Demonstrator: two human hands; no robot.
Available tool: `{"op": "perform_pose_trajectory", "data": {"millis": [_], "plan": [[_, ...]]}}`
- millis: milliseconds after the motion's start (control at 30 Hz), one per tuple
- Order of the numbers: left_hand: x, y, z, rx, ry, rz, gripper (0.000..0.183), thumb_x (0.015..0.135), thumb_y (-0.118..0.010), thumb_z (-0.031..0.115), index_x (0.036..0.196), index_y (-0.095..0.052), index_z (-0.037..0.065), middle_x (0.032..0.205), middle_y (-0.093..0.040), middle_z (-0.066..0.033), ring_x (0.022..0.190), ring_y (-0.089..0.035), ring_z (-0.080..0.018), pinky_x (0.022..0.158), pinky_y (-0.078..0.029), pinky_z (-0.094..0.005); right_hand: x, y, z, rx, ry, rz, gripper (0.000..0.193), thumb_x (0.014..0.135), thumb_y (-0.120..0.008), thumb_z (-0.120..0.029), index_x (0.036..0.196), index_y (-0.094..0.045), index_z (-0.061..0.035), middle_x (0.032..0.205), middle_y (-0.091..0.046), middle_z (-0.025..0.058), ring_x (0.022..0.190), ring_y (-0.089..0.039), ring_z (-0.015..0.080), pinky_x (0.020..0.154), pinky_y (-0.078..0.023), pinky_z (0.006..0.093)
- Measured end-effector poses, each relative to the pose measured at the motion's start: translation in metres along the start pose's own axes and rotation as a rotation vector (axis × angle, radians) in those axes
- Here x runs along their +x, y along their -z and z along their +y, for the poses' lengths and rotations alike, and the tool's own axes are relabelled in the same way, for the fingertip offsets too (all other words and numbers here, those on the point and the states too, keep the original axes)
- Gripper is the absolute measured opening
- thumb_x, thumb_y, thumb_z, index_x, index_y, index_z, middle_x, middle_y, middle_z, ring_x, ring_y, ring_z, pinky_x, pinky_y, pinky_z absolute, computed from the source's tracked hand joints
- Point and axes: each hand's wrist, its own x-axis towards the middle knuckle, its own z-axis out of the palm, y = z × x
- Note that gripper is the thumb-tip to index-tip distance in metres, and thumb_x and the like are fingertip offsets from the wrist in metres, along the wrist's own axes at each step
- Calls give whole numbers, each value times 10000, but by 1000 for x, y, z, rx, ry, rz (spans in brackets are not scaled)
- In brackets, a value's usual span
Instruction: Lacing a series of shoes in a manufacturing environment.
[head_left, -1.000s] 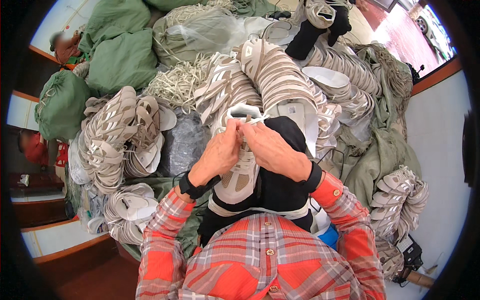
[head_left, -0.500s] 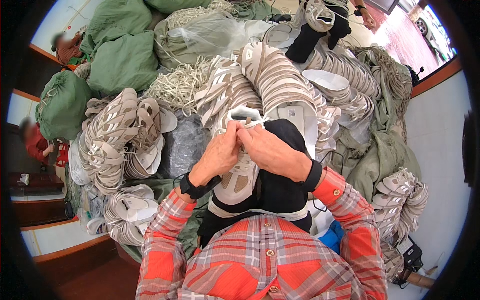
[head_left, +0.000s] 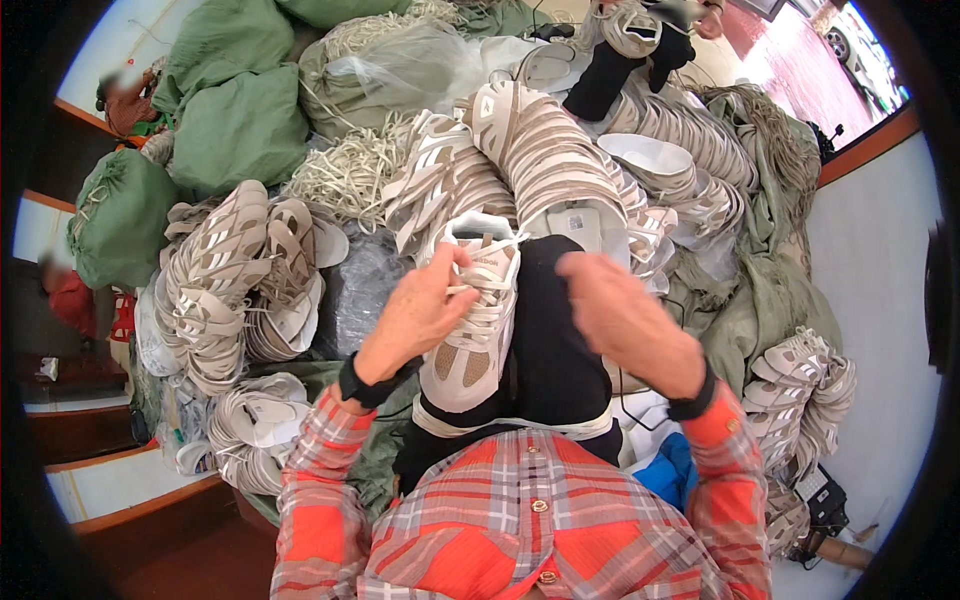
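A beige and white sneaker (head_left: 470,350) with white laces (head_left: 487,305) rests on my lap, its toe toward me. The laces are threaded up its front, and a loose end sticks out to the right near the collar. My left hand (head_left: 415,310) is at the shoe's left side, thumb and forefinger apart beside the tongue; I cannot tell if it touches the laces. Off to the right, over my dark-clothed leg (head_left: 560,340), my right hand (head_left: 630,315) is apart from the shoe. Its fingers look bent but are smeared by motion.
Nested stacks of shoe uppers (head_left: 560,150) lie ahead, with more at the left (head_left: 215,290) and right (head_left: 795,400). A heap of pale laces (head_left: 350,170) lies beyond the shoe. Green sacks (head_left: 240,125) fill the far left. Other people sit at the left and far right.
Both hands were together at the shoe's collar by the laces. They have parted: the left drew slightly left and down, the right swung right and away. The shoe stays on my lap.
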Motion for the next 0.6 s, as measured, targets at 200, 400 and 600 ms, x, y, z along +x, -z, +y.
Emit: {"op": "perform_pose_trajectory", "data": {"millis": [200, 400, 600], "plan": [[9, 1, -2, -5, -67, -52, 249, 836, -536, 44, 1058, -431, 2, 727, -562, -164, 694, -578, -357, 643, -438, -426, -6, -46, 8, 215, -135, 163, 219, 805, -631, -17, 987, -510, -4, 832, -582, 122, 741, -601, 267, 679, -487, 346], [10, -9, -8, -128, -31, -28, 244, 828, -515, 9, 1060, -440, -3, 718, -563, -152, 671, -578, -310, 630, -442, -388, 27, -91, 5, 343, -192, 125, 262, 789, -583, -14, 1011, -446, 9, 862, -575, 219, 809, -584, 397, 690, -464, 450], [8, -7, -8, -153, -42, -33, 273, 825, -537, 21, 1080, -439, 17, 738, -575, -149, 671, -576, -316, 623, -444, -391, 24, -87, 5, 195, -148, 168, 254, 789, -588, 3, 989, -433, -21, 795, -558, 160, 747, -574, 378, 638, -456, 411]]}}
